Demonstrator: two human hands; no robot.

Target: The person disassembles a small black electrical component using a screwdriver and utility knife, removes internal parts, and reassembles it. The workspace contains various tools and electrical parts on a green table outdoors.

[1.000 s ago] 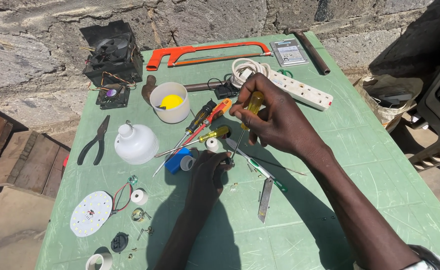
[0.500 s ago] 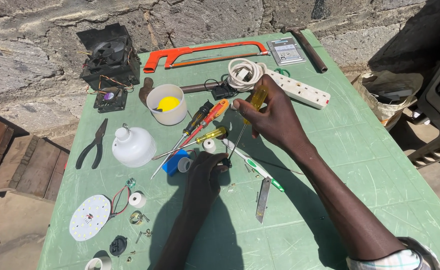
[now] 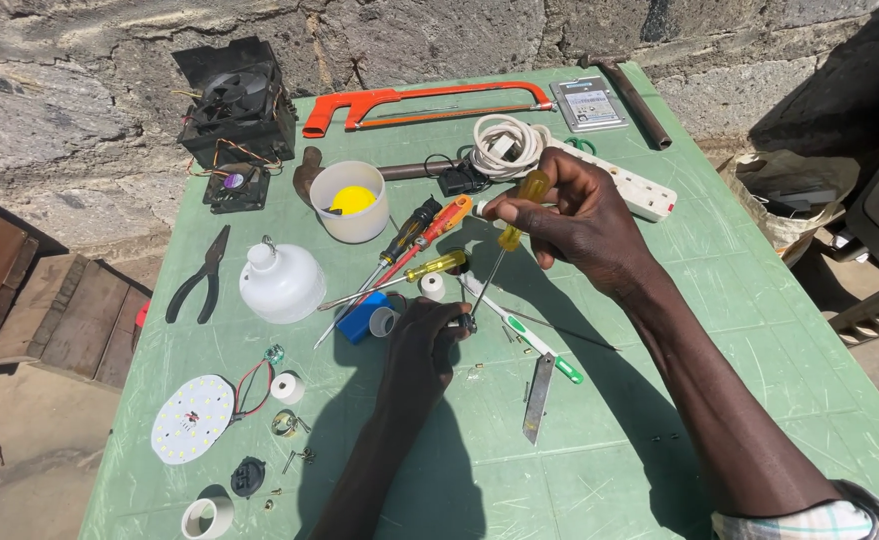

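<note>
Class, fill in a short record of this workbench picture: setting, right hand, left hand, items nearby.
Setting: green table beside a stone wall
Right hand: holds a yellow-handled screwdriver, tip pointing down
Left hand: holds a small dark part on the table; what it is cannot be told
Nearby: white bulb housing, black pliers, orange hacksaw, round LED board

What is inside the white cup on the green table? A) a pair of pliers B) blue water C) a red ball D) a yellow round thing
D: the white cup near the far side of the green table holds a yellow round thing, while the black pliers lie on the table to the cup's left.
</note>
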